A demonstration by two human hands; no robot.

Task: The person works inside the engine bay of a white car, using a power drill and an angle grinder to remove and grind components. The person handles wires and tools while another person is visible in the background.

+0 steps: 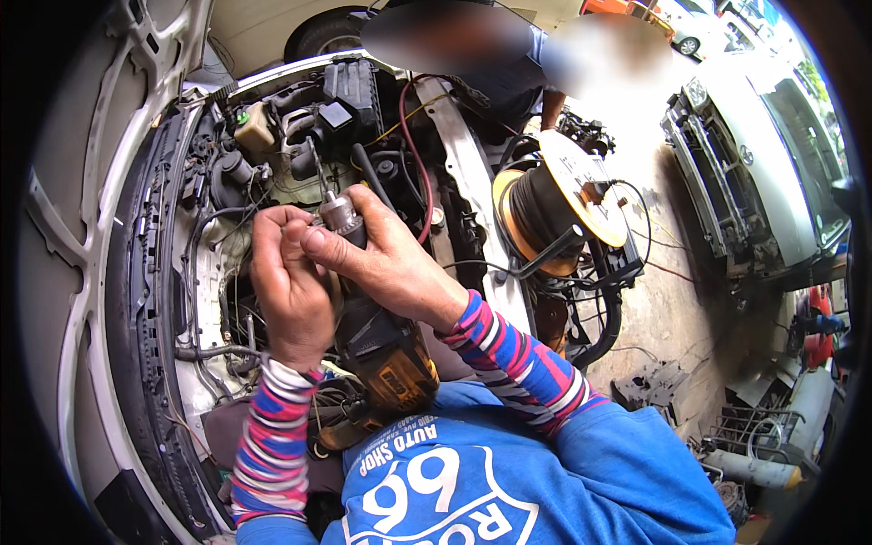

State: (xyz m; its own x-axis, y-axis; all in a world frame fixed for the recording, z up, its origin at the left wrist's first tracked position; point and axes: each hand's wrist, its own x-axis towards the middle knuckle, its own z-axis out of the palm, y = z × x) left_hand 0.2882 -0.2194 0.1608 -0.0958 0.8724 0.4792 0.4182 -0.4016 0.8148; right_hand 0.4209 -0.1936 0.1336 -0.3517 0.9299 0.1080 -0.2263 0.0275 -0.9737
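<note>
A yellow-and-black power drill (389, 374) stands upright in front of my chest, its metal chuck (340, 216) pointing away from me over the engine bay. My right hand (400, 263) is wrapped round the drill's front end, thumb laid across it just below the chuck. A thin bit or shank (329, 189) shows at the chuck's tip. Right beside the chuck, my left hand (292, 295) is closed, with curled fingers pressed together against the thumb. Whatever those fingers pinch, if anything, is hidden.
Around my hands lies an open engine bay with hoses, wiring, a fluid reservoir (257, 127) and a black box (354, 91). A cable reel (545, 204) stands right of the fender (459, 154). Beyond it a person bends over. A white vehicle (772, 163) is parked at the right.
</note>
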